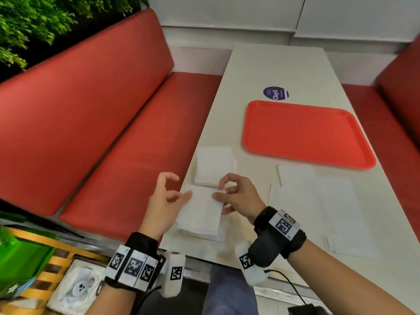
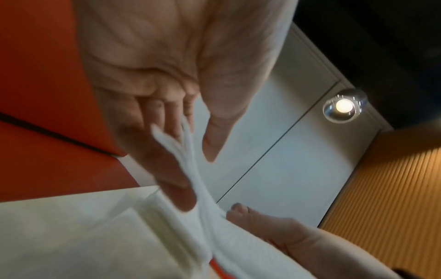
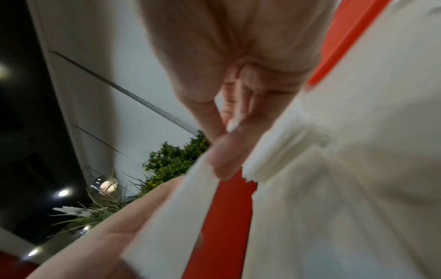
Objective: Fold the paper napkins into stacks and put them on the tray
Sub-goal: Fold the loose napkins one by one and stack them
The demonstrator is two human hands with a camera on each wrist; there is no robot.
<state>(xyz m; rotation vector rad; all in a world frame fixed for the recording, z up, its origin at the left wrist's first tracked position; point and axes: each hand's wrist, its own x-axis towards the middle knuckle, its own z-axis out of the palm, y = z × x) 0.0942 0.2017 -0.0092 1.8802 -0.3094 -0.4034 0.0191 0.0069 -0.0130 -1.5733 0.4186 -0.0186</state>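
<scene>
I hold a folded white napkin (image 1: 201,210) (image 2: 205,217) (image 3: 171,217) just above the near left part of the white table (image 1: 272,64). My right hand (image 1: 227,196) (image 3: 222,147) pinches its right edge between thumb and fingers. The straight fingers of my left hand (image 1: 175,194) (image 2: 167,132) rest against its left edge, with the thumb held clear. Just behind lies a small stack of folded napkins (image 1: 214,165). Unfolded napkins (image 1: 318,205) lie spread to the right. The red tray (image 1: 304,133) stands bare further back.
A red bench seat (image 1: 113,110) runs along the table's left side, another at the far right. A round purple sticker (image 1: 275,93) sits behind the tray. At lower left is a yellow crate (image 1: 52,264); a black cable (image 1: 291,285) hangs off the near edge.
</scene>
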